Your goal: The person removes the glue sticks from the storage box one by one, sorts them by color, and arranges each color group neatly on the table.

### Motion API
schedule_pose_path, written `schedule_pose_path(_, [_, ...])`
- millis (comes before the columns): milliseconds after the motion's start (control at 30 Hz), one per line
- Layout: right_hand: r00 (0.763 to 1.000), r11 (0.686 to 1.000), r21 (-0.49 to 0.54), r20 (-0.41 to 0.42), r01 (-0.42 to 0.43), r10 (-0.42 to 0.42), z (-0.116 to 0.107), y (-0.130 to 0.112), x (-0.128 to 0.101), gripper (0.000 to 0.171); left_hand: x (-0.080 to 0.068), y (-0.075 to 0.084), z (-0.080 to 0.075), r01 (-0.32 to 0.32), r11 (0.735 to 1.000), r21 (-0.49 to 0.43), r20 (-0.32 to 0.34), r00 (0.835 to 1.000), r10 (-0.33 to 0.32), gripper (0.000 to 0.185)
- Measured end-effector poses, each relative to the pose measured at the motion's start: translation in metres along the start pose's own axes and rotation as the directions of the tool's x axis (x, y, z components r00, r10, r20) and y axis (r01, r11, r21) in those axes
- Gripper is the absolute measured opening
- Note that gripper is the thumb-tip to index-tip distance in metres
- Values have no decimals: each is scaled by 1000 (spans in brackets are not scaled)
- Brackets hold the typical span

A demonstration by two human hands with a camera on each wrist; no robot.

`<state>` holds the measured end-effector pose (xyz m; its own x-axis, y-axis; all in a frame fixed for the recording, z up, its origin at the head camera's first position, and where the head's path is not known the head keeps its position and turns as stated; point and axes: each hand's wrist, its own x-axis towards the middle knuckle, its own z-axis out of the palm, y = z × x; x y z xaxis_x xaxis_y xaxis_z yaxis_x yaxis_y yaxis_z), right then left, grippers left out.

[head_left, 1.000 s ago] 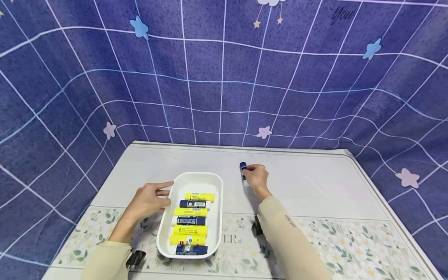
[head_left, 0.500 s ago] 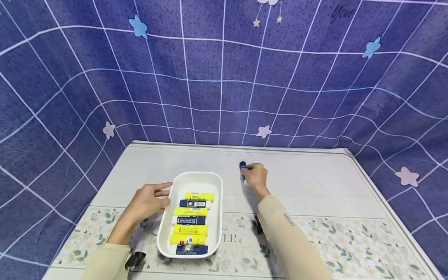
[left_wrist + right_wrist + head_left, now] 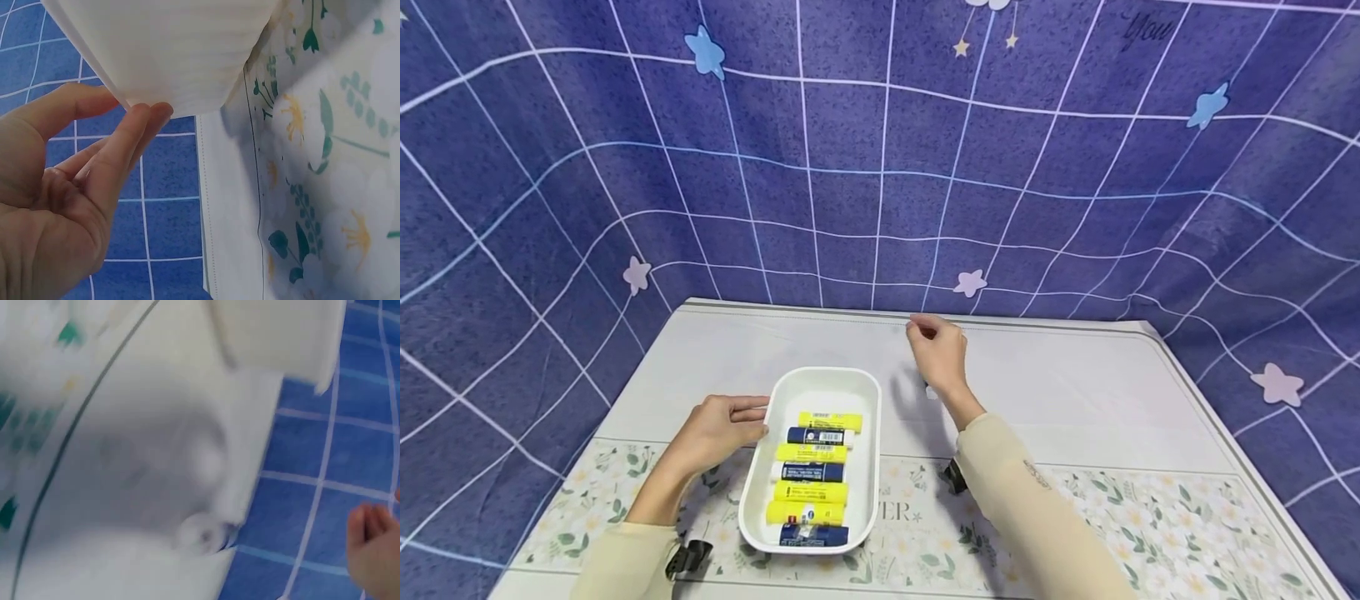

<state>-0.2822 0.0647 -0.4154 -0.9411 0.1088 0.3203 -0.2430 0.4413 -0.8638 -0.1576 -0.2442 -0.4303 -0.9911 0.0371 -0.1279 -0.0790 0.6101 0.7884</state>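
Seven yellow and navy tubes [image 3: 812, 472] lie in the white tray [image 3: 863, 458] your left hand [image 3: 715, 429] pinches by its rim; an eighth tube [image 3: 203, 535], partly hidden, sits on the tabletop [image 3: 1060, 383] below your curled, seemingly empty right hand [image 3: 942, 354]: apparently mid-job, seven in, one out.

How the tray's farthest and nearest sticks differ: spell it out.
Colour: the farthest stick is yellow; the nearest stick is dark blue.
Neighbour: the farthest stick lies next to a dark blue stick, the nearest stick next to a yellow stick.
Shared: both lie sideways in the white tray.
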Motion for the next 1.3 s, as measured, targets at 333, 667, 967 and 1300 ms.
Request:
schedule_pose_path(333, [714,984,179,689,-1,-124,18,-28,-22,33,2,0,-1,-34,999,-40,29,999,35,49])
schedule_pose_path(667, [500,996,85,863,13,-80,39,-20,-26,34,4,-3,-1,-27,991,-135,73,997,38,52])
schedule_pose_path(967, [472,988,-58,881,145,-18,58,-24,-28,29,0,-5,-1,-20,985,-170,75,997,33,53])
schedule_pose_path(1300, [497,933,-228,866,280,62,73,-25,-32,24,0,-7,-1,-22,983,-184,76,996,37,53])
